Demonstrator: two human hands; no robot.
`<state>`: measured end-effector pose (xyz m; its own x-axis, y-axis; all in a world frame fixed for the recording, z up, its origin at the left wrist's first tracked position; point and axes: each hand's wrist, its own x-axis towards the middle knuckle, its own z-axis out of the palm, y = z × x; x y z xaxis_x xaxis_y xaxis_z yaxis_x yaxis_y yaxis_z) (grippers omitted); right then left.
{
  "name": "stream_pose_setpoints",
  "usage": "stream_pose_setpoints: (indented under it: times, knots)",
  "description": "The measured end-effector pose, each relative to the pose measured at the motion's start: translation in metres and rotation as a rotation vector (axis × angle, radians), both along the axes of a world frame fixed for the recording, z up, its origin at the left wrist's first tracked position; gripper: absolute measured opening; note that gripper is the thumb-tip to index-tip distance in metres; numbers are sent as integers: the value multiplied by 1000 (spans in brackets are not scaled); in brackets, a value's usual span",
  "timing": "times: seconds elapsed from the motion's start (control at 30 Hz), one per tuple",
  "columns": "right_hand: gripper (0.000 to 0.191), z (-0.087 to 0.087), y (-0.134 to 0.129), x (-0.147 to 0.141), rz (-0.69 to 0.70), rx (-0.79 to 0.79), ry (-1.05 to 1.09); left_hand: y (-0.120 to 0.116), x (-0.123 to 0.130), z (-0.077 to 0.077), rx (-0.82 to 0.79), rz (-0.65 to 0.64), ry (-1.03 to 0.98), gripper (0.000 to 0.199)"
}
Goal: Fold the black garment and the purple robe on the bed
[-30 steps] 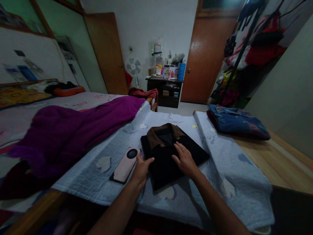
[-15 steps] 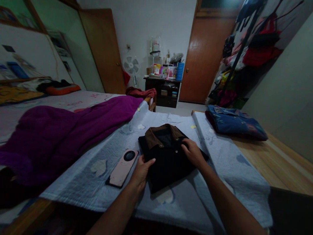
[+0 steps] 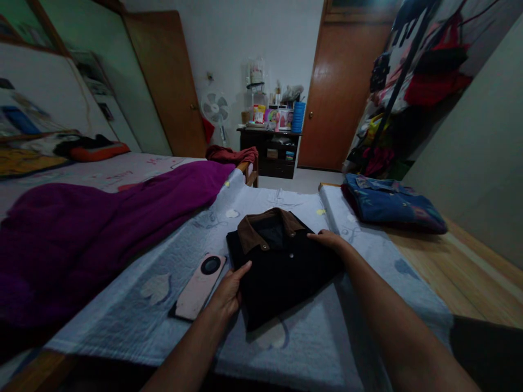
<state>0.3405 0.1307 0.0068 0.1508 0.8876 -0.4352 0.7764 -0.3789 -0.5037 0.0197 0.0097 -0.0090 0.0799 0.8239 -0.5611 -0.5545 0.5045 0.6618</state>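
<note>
A folded black jacket (image 3: 286, 277) with a brown collar and metal snaps lies on the pale blue cloth in front of me. My left hand (image 3: 231, 291) grips its left edge, thumb on top and the other fingers tucked mostly out of sight beneath. On the opposite side, my right hand (image 3: 330, 240) holds the right edge, its thumb lying over the dark fabric and its other fingers largely hidden. Just left of my left hand rests a pink phone (image 3: 198, 291), its round black camera facing up.
A folded denim garment (image 3: 392, 201) sits on the wooden surface at right. Purple fabric (image 3: 102, 218) spreads over the bed at left. Heart shapes pattern the blue cloth (image 3: 314, 348). Farther back stand a dark cabinet (image 3: 267, 169), a fan (image 3: 215, 109) and a closed door (image 3: 322, 103).
My right hand has shifted from the jacket's upper right front out to its right edge. My left hand keeps its place at the left edge. The view has moved slightly.
</note>
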Motion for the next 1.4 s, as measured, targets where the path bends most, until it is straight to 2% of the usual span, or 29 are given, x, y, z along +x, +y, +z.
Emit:
stream_pose_setpoints:
  times: [0.13, 0.23, 0.37, 0.5, 0.73, 0.83, 1.13, 1.27, 1.4]
  knots:
    - [64, 3, 3, 3, -28, -112, 172, 0, 0, -2, -4, -15, 24, 30]
    - [66, 8, 3, -2, -30, -124, 214, -1, 3, -4, 53, 9, 53, 36]
    - [78, 15, 0, -9, -59, -78, 214, -2, 8, -2, 116, 67, 56, 49]
    - [66, 18, -2, -11, -3, -43, 270, 0, 11, 0, 149, 99, 35, 58]
    - [51, 14, -4, -22, 70, 142, 179, 1, 12, -10, 186, 141, 142, 62]
    - [47, 16, -7, -26, 85, 195, 170, 0, 15, -9, 204, 178, 197, 62]
    - [52, 32, -20, -24, 86, 379, 201, 0, 23, 25, 248, 165, 305, 65]
    - [51, 45, -26, -9, 63, 474, 211, 6, 32, 40, 313, 99, 352, 60]
    - [51, 66, -34, 16, 27, 569, 200, 17, 49, 61, 396, 42, 359, 62]
